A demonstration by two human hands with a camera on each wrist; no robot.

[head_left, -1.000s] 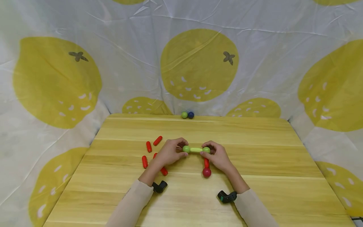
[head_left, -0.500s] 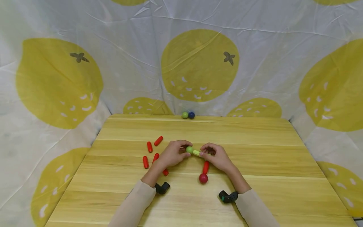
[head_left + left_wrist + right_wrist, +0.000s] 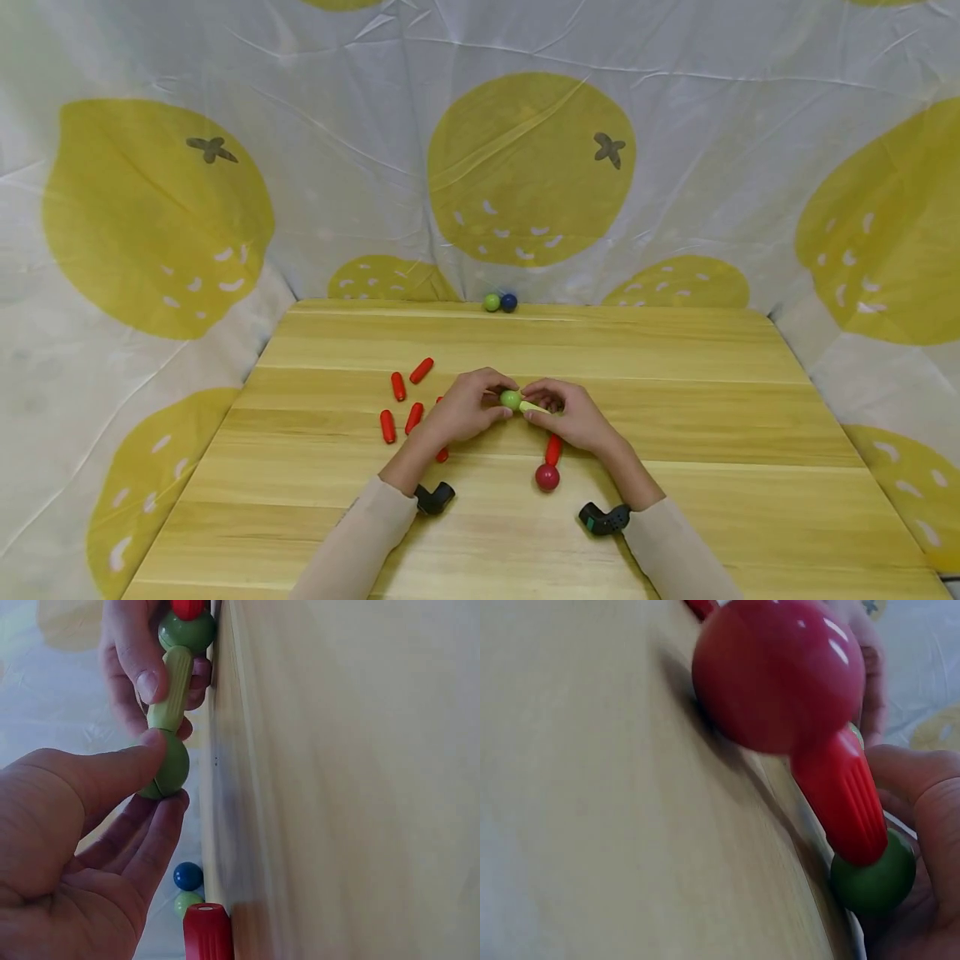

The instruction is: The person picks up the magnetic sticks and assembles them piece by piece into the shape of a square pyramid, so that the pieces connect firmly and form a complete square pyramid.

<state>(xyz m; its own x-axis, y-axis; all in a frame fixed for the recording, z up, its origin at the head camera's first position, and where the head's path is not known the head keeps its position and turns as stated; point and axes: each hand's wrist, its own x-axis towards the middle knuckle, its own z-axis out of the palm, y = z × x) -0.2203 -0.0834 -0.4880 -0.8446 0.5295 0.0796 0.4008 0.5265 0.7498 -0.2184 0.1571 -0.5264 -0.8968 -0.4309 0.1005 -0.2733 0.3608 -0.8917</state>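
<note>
In the head view my left hand (image 3: 471, 408) pinches a green ball (image 3: 174, 765) between thumb and fingers. A ribbed yellow-green rod (image 3: 172, 686) joins that ball to a second green ball (image 3: 874, 874). My right hand (image 3: 573, 414) grips this rod, its thumb laid along it, and covers the second ball in the head view. From the second ball a red rod (image 3: 844, 799) runs toward me, tipped by a dark red ball (image 3: 776, 675). The right wrist view shows this red ball large and close over the wooden table (image 3: 592, 825).
Several loose red rods (image 3: 387, 427) lie left of my left hand, one partly hidden behind it. At the table's far edge a green ball (image 3: 491, 302) and a blue ball (image 3: 509, 302) sit side by side. A lemon-printed cloth (image 3: 360, 167) hangs behind.
My left hand has moved right with its green ball, closing the distance to my right hand. The yellow-green rod has tilted, and the red ball has swung nearer to me.
</note>
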